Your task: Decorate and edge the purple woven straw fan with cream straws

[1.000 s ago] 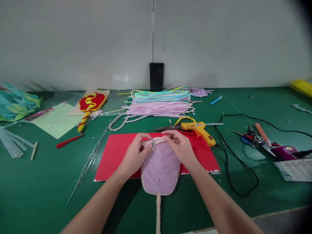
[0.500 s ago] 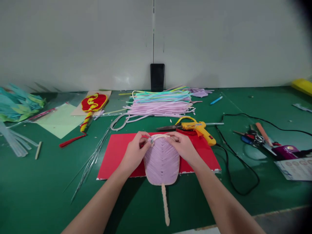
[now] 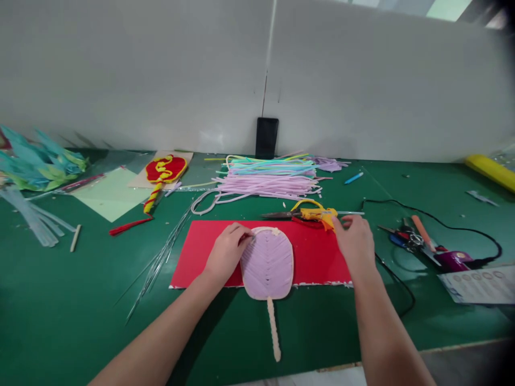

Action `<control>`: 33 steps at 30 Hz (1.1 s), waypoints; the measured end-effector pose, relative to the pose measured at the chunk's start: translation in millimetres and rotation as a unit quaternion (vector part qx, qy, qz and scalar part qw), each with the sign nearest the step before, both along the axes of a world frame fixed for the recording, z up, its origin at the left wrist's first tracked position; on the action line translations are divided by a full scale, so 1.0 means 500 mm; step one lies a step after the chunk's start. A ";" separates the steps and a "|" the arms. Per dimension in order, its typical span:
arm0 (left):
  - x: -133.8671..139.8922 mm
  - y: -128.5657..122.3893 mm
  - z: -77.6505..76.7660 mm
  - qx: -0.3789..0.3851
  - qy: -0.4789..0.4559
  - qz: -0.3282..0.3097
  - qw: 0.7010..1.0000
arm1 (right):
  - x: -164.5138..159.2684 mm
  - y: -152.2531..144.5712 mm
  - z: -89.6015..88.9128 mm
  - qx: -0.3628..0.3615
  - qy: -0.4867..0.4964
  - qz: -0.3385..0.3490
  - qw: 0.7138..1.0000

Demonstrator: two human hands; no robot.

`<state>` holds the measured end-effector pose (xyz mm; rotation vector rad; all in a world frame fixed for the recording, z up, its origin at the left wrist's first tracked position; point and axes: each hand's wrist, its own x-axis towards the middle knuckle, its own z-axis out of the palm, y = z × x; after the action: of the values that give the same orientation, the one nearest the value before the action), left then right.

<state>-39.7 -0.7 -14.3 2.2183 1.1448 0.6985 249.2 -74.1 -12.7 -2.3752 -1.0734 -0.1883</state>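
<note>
Left fingers (image 3: 242,231) pinch a lilac herringbone fan (image 3: 269,265) at eleven o'clock, cream handle (image 3: 273,329) at six; right fingers (image 3: 354,220): cannot tell.

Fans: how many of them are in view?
2. The lilac fan is at the left hand, partly over the red board; the red fan lies farther back, to the left. I see no others.

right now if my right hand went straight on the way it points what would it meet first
Most likely the yellow glue gun: the right hand is at its handle end, its fingers perhaps touching it, though depth is unclear.
</note>
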 end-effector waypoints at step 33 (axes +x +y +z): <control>-0.043 0.025 0.043 0.173 0.223 -0.208 0.936 | -0.204 -0.065 -0.009 -0.112 0.018 0.034 0.993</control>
<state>-61.4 11.7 7.2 2.9014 0.7288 0.2279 147.2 -106.5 -17.0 -2.5239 -1.2114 0.0001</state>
